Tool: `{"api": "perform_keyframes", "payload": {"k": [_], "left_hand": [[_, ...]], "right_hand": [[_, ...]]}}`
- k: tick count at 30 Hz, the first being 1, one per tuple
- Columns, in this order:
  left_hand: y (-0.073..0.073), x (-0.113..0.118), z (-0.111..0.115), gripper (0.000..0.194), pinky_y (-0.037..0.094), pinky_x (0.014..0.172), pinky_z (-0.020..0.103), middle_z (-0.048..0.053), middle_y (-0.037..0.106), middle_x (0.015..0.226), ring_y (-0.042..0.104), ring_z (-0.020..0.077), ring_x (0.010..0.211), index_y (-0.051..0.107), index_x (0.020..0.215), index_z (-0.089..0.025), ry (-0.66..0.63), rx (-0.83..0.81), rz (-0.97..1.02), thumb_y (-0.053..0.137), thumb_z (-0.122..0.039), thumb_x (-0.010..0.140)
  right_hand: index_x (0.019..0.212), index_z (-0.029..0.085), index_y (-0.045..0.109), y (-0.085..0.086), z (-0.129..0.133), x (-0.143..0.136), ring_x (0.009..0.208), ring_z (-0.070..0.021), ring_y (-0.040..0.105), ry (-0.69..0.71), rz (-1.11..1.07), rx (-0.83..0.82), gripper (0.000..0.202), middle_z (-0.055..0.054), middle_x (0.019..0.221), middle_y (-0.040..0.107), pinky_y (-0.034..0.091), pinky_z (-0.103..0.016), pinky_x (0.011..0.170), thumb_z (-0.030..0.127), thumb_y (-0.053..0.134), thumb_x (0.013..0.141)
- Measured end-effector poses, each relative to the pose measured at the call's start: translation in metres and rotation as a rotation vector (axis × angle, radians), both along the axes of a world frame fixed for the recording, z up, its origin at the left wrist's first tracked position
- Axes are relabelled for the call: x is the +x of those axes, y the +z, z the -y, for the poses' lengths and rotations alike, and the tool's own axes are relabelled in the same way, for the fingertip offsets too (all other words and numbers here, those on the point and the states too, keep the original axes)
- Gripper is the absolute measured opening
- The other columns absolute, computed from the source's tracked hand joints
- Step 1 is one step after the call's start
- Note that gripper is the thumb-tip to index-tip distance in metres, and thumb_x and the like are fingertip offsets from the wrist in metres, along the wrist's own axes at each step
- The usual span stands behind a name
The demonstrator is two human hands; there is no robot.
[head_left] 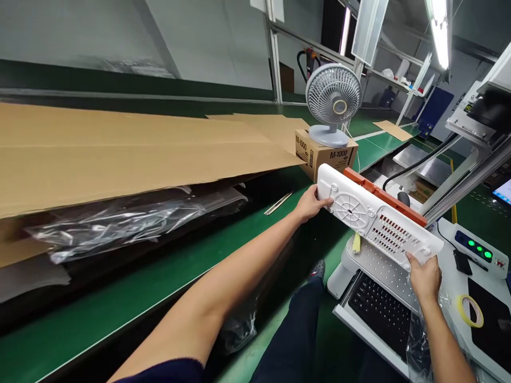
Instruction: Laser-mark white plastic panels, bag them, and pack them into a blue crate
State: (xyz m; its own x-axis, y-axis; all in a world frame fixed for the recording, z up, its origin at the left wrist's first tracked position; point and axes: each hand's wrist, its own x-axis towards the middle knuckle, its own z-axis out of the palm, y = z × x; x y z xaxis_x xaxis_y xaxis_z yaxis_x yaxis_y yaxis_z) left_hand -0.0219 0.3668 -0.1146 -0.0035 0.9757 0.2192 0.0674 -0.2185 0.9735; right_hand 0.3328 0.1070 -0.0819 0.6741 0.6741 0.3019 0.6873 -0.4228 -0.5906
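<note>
A long white plastic panel [366,227] with a round spoked grille and rows of slots is held tilted between both hands. My left hand [309,204] is closed on its left end, the thumb over the near face. My right hand [425,277] grips the lower right corner. Along the panel's far edge shows an orange-red strip [385,196]; whether it is joined to the panel I cannot tell. Below the panel are a perforated metal plate [385,260] and a yellow tab [356,242]. Clear plastic film [421,335] hangs by my right wrist.
Cardboard sheets [131,154] and plastic-wrapped material [139,223] lie on the green bench [223,239] at left. A grey fan [334,101] stands on a carton [333,159]. A black keyboard [381,314], yellow tape roll [470,311] and control box with green lights [481,250] are at right.
</note>
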Motion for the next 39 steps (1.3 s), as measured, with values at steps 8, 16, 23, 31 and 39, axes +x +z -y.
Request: {"api": "perform_keyframes", "payload": {"k": [8,16,23,31,39], "left_hand": [[-0.011,0.006,-0.026,0.082,0.053,0.105,0.048,0.02,0.074,0.134,0.068,0.0374,0.12,0.064,0.129,-0.013,-0.04,0.039,-0.014,0.096,-0.048,0.063],[-0.02,0.015,-0.044,0.088,0.053,0.102,0.046,0.021,0.071,0.138,0.067,0.0366,0.119,0.062,0.136,-0.01,-0.044,0.045,-0.095,0.096,-0.051,0.066],[-0.017,0.017,-0.051,0.078,0.055,0.098,0.043,0.015,0.073,0.134,0.069,0.0344,0.118,0.062,0.132,-0.015,-0.033,0.033,-0.165,0.094,-0.049,0.069],[-0.02,0.018,-0.055,0.075,0.054,0.094,0.041,0.014,0.072,0.131,0.068,0.0331,0.116,0.061,0.129,-0.017,0.011,0.025,-0.264,0.092,-0.054,0.071],[-0.033,0.013,-0.064,0.078,0.054,0.091,0.04,0.012,0.072,0.124,0.068,0.0319,0.11,0.059,0.128,-0.018,0.033,-0.003,-0.385,0.091,-0.06,0.07]], "right_hand": [[0.113,0.019,0.068,-0.005,-0.018,0.005,0.111,-0.0484,0.072,0.013,-0.07,0.031,0.069,-0.026,0.118,0.078,0.053,-0.053,0.093,0.074,0.06,0.072],[0.113,0.017,0.069,-0.014,-0.026,0.022,0.107,-0.0477,0.072,0.001,-0.032,0.035,0.071,-0.027,0.117,0.078,0.054,-0.053,0.09,0.074,0.062,0.071],[0.113,0.018,0.07,-0.026,-0.035,0.035,0.103,-0.0456,0.072,-0.019,-0.007,0.019,0.071,-0.025,0.114,0.078,0.055,-0.051,0.087,0.074,0.064,0.071],[0.113,0.017,0.073,-0.034,-0.05,0.048,0.099,-0.0408,0.073,-0.017,-0.001,0.018,0.058,-0.022,0.109,0.079,0.056,-0.046,0.084,0.062,0.075,0.077],[0.116,0.022,0.074,-0.036,-0.048,0.056,0.106,-0.0398,0.075,0.027,-0.04,-0.048,0.053,-0.014,0.115,0.081,0.056,-0.043,0.085,0.06,0.083,0.08]]}}
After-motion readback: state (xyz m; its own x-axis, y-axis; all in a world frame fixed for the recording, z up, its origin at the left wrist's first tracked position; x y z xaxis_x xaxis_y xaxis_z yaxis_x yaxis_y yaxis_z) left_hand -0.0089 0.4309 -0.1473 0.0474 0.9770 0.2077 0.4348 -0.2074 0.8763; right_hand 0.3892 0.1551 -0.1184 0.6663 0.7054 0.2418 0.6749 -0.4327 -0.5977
